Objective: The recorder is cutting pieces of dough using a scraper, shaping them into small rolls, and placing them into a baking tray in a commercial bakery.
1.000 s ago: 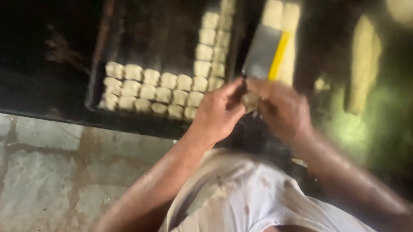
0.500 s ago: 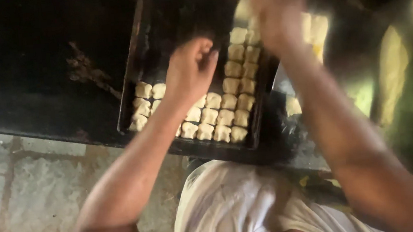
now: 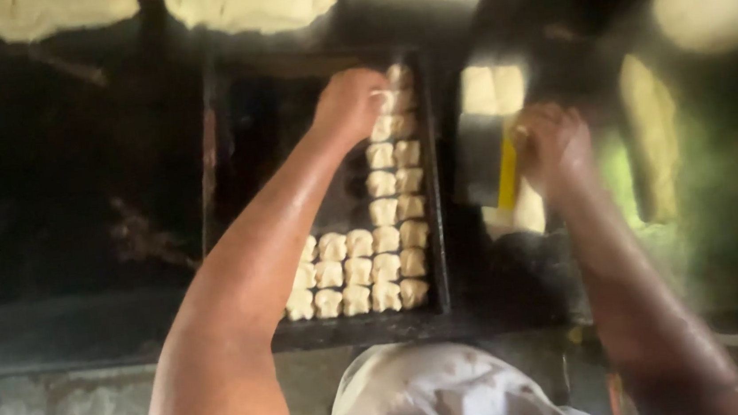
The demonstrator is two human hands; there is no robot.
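The left hand [image 3: 349, 104] curls its fingers over a pale dough piece [image 3: 385, 101] at the far end of the right-hand column in the dark baking tray [image 3: 435, 228]. The right hand [image 3: 555, 142] rests beside a yellow-edged scraper [image 3: 491, 163], fingers bent; whether they grip anything, I cannot tell.

No packages, labels, signs or screens in view

Around the dark baking tray [image 3: 427, 176], taken as landmark, nothing wrapped, boxed, labelled or lit shows: bare dough pieces [image 3: 387, 237] lie inside it, and the flat grey scraper with a yellow edge [image 3: 490, 163] just right of it carries no visible label.
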